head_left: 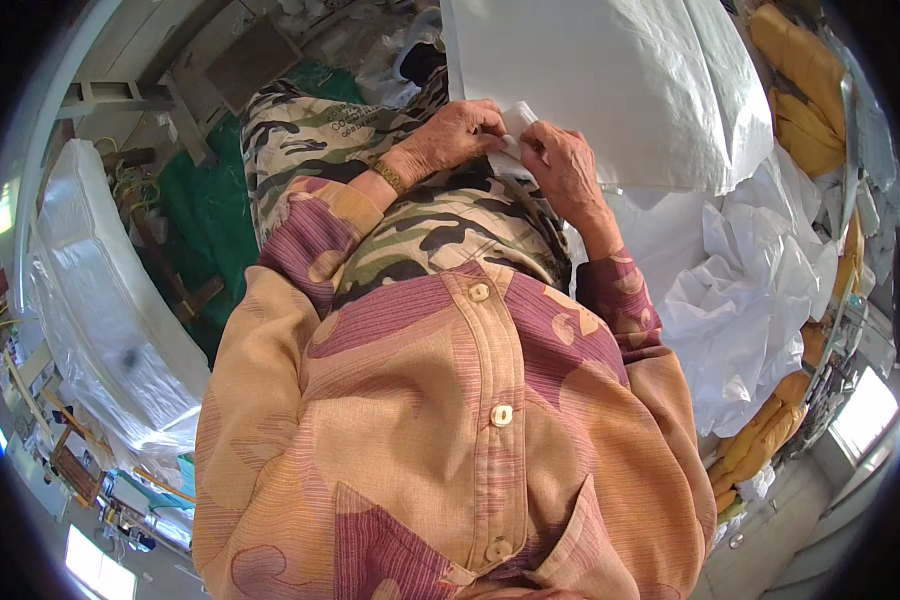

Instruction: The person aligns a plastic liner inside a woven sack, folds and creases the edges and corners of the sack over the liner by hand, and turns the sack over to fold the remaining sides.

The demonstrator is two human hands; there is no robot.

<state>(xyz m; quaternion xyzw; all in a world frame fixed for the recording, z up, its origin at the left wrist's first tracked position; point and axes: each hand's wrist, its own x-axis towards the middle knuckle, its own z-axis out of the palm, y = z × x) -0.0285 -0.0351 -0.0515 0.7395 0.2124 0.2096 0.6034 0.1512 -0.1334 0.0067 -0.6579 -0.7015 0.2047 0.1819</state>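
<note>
A large white woven sheet, perhaps a sack (pixel 600 90), lies spread in front of me, slightly right of the middle. At its near left corner my left hand (pixel 455 135) pinches a folded or rolled bit of white material (pixel 518 118). My right hand (pixel 565 170) closes on the same bit from the other side, fingers bent inward. The hands are a short way apart, just above my lap in camouflage trousers (pixel 420 235). Their fingertips partly hide how the white piece is folded.
Crumpled white sheeting (pixel 735 300) heaps up at my right. Yellow-brown bundles (pixel 805 75) lie along the far right side. On my left stand a long stack wrapped in clear plastic (pixel 110 300) and green cloth (pixel 200 220), with a metal frame (pixel 135 100) behind them.
</note>
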